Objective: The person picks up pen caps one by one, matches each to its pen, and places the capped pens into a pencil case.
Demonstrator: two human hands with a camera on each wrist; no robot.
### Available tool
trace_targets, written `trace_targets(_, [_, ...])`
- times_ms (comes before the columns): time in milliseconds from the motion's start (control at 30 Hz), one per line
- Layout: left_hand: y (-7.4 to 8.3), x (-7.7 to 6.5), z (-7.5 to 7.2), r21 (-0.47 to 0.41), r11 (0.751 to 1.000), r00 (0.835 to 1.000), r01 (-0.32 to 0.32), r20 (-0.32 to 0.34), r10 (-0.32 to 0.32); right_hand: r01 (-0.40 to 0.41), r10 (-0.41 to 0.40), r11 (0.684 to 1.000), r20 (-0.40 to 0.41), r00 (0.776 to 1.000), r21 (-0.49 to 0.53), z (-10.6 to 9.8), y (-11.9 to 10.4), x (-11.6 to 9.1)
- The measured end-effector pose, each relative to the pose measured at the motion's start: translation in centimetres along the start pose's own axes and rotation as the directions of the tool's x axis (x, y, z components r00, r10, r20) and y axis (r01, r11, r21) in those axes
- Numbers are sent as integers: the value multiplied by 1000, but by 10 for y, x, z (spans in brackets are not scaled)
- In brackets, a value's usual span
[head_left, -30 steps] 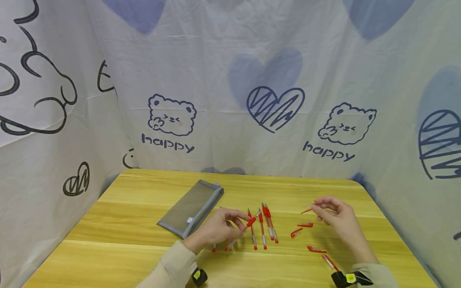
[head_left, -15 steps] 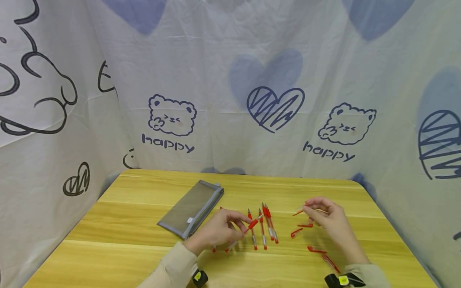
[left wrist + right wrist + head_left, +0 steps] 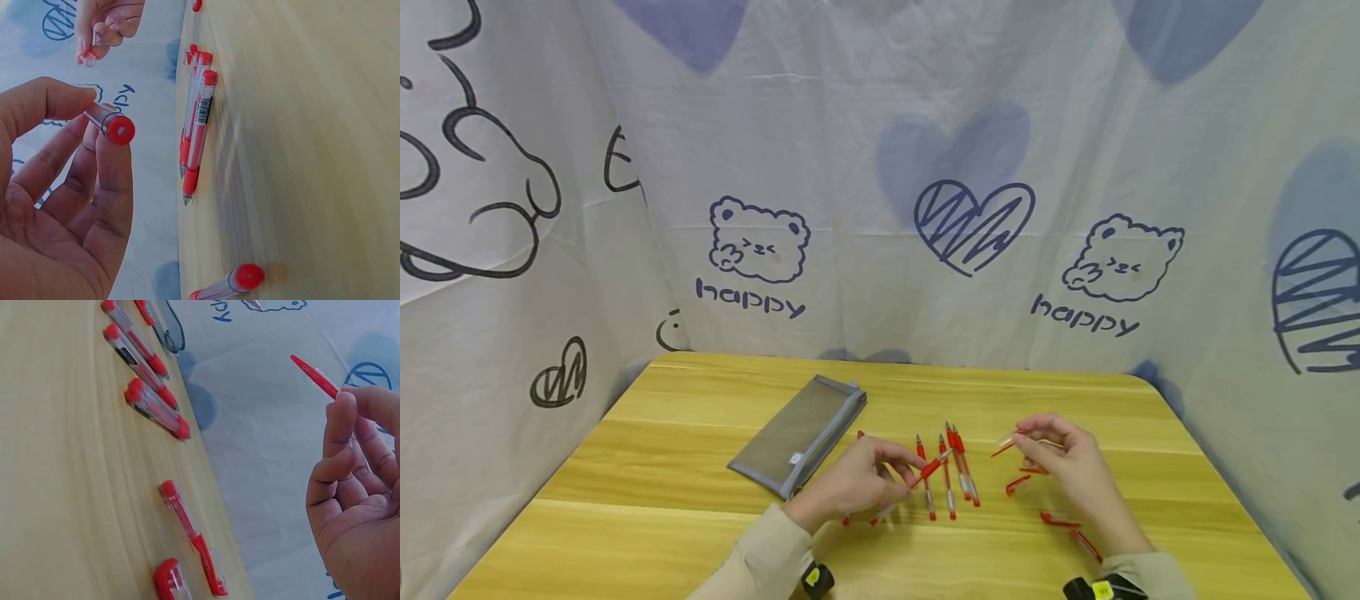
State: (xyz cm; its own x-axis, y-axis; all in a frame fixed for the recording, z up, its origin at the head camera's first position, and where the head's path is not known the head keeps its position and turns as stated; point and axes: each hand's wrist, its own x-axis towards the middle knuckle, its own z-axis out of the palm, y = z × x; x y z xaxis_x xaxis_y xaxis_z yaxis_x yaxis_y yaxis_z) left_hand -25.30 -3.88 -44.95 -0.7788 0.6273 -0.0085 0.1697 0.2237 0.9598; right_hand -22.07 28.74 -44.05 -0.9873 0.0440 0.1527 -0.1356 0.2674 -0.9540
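In the head view my left hand (image 3: 853, 477) pinches an uncapped red gel pen (image 3: 931, 467) between thumb and fingers, its tip slanting up to the right. The left wrist view shows that pen's red end plug (image 3: 120, 130) facing the camera. My right hand (image 3: 1071, 462) pinches a clear pen cap (image 3: 317, 377) with a red clip, pointed toward the pen and apart from it. Below and between the hands lie several uncapped red pens (image 3: 947, 479), tips pointing away from me. More pen ends show under my left hand, partly hidden.
Loose red-clipped caps (image 3: 1017, 484) lie on the wooden table (image 3: 647, 467) near my right hand, with another cap (image 3: 1060, 521) and a red item (image 3: 1086, 546) closer to me. A grey zip pouch (image 3: 797, 433) lies left of the pens. Printed cloth (image 3: 842, 167) hangs behind.
My right hand has moved left with the cap, closer to the pen. The pen in my left hand has shifted slightly right and down; that hand stays nearly in place.
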Motion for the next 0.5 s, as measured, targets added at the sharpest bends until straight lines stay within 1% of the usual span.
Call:
trace_targets(133, [0,0,0,5,1000,1000,-2,8,2,-31,31,999,2,1000,8,4,-1,-1])
trace_targets(367, [-1,2,1,16,1000,1000,-9,19,9,-12,12,1000,23,1000,8,10,-1,-2])
trace_targets(500, [0,1,1,30,1000,1000,-9,18,8,-19,19,1000,43,999,14,14,-1,-2])
